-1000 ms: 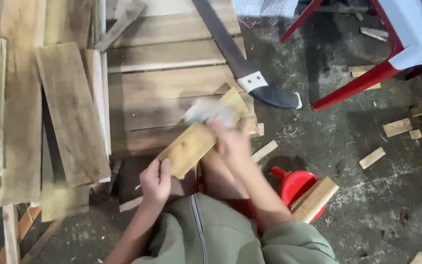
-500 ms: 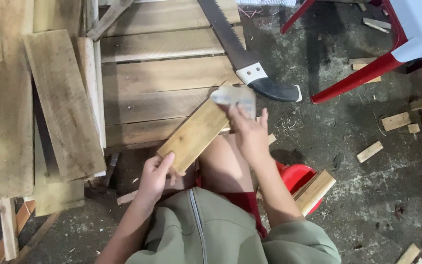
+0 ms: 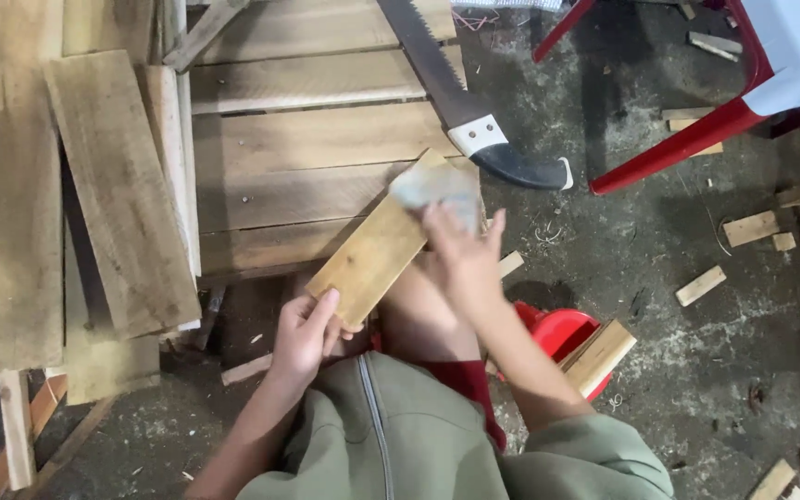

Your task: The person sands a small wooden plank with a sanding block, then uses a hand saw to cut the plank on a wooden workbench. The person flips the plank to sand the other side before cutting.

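A short, light wooden board (image 3: 372,255) lies tilted over my knee, its far end pointing up and right. My left hand (image 3: 303,338) grips the board's near end. My right hand (image 3: 460,245) presses a pale grey piece of sandpaper (image 3: 432,185) against the board's far end; that hand and the sandpaper are blurred. Beyond the board lies a hand saw (image 3: 460,102) with a black and white handle.
Wide planks form a pallet (image 3: 298,139) ahead, and loose boards (image 3: 118,185) lie at left. A red stool (image 3: 562,333) with a wood block (image 3: 599,356) on it sits at my right side. A red-legged chair (image 3: 724,93) stands top right. Wood offcuts (image 3: 701,285) litter the concrete floor.
My right hand has slid the sandpaper up along the board toward its far end. The view has shifted slightly; my left hand keeps hold of the near end.
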